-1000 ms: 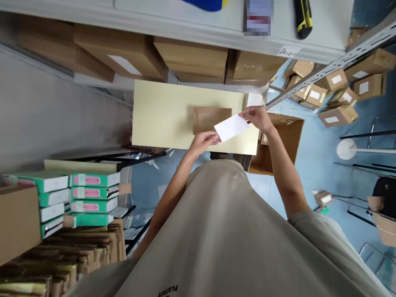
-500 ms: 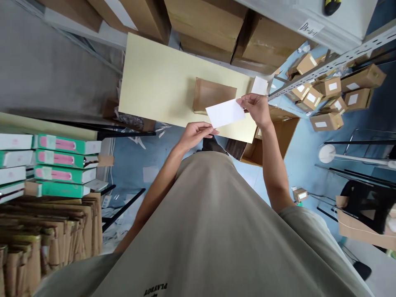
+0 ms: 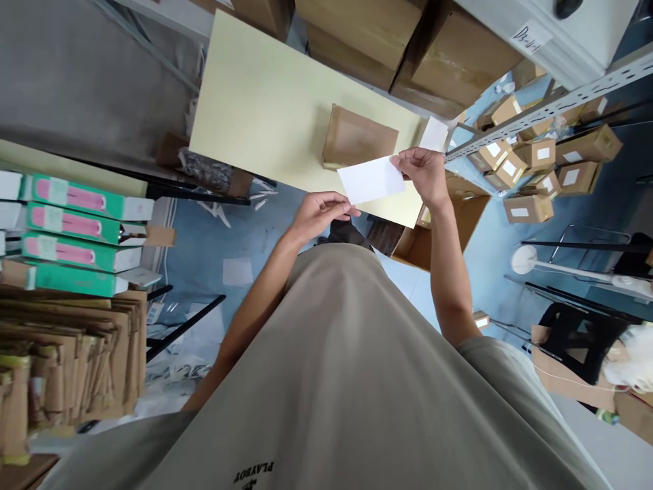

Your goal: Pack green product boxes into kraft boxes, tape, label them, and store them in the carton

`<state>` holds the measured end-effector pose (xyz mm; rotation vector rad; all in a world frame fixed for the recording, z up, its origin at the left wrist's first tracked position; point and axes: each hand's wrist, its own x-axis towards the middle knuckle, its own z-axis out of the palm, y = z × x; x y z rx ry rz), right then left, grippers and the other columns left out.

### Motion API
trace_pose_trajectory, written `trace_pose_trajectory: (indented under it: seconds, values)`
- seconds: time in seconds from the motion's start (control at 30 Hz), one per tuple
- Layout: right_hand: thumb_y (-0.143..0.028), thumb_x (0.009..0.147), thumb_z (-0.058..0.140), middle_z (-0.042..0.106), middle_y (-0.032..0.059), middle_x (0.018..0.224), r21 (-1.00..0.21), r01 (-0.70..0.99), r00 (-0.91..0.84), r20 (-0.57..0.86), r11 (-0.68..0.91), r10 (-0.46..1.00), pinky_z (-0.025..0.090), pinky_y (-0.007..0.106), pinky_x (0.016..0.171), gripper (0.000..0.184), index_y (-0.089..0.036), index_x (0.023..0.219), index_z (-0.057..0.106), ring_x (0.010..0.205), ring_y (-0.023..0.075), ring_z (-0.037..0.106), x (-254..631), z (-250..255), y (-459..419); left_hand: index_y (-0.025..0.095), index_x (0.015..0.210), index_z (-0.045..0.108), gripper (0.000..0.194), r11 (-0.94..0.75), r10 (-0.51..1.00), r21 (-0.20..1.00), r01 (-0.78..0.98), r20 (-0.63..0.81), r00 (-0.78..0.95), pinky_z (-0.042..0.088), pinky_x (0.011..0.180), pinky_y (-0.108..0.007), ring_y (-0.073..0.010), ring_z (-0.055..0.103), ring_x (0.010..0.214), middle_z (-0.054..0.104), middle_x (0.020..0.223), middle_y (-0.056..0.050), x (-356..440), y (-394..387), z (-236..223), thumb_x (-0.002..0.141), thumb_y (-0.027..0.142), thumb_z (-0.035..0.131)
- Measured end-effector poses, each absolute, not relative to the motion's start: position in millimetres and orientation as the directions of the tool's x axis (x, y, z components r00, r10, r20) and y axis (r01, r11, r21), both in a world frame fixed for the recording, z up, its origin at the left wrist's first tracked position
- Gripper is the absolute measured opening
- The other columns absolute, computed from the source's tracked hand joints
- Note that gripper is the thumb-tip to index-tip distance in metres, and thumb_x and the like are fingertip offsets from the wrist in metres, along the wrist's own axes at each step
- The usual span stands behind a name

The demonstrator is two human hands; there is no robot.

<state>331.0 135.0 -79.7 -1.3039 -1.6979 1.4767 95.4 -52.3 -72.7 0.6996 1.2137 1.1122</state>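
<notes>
Between the thumb and fingers of my right hand (image 3: 424, 174) is the right end of a blank-looking white label (image 3: 371, 180). My left hand (image 3: 321, 214) is at the label's lower left corner, thumb and fingertips pinched together there. The label hangs tilted above the near edge of a pale yellow table (image 3: 260, 95). Just behind it, a small flat brown cardboard box (image 3: 361, 138) lies on the table, its near edge partly covered by the label. A stack of white labels (image 3: 433, 134) sits at the table's right end, beyond my right hand.
Large cartons (image 3: 357, 41) line the table's far side, beside a metal shelf post (image 3: 541, 102). An open carton (image 3: 466, 218) stands below on the right. At left are green boxes (image 3: 71, 231) and folded cardboard (image 3: 76, 361). Several labelled parcels (image 3: 530, 207) lie on the floor.
The view has shifted, so the table and the flat box appear higher and the left-hand stacks farther left. Both hands keep nearly the same hold on the label.
</notes>
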Motion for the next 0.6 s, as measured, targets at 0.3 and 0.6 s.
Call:
trace_pose_trajectory:
  seconds: [0.3, 0.6]
  values:
    - [-0.064, 0.086, 0.093, 0.075, -0.002, 0.08, -0.95, 0.311, -0.43, -0.127, 0.014, 0.894, 0.067, 0.028, 0.067, 0.046, -0.022, 0.09, 0.077, 0.079, 0.0164, 0.078, 332.9, -79.3, 133.4, 0.016, 0.093, 0.081, 0.038, 0.351, 0.916, 0.884, -0.309, -0.393, -0.081, 0.073, 0.092, -0.044, -0.0303, 0.087, 0.1, 0.087, 0.093, -0.011, 104.6, -62.6, -71.2, 0.083, 0.051, 0.093]
    - [-0.065, 0.088, 0.091, 0.074, -0.0029, 0.079, -0.944, 0.328, -0.426, -0.121, 0.029, 0.897, 0.068, 0.029, 0.067, 0.046, -0.023, 0.089, 0.074, 0.077, 0.016, 0.077, 344.9, -78.2, 120.8, 0.016, 0.094, 0.08, 0.04, 0.361, 0.909, 0.871, -0.333, -0.409, -0.084, 0.073, 0.093, -0.047, -0.0314, 0.087, 0.101, 0.086, 0.093, -0.012, 119.1, -75.8, -67.4, 0.083, 0.052, 0.093]
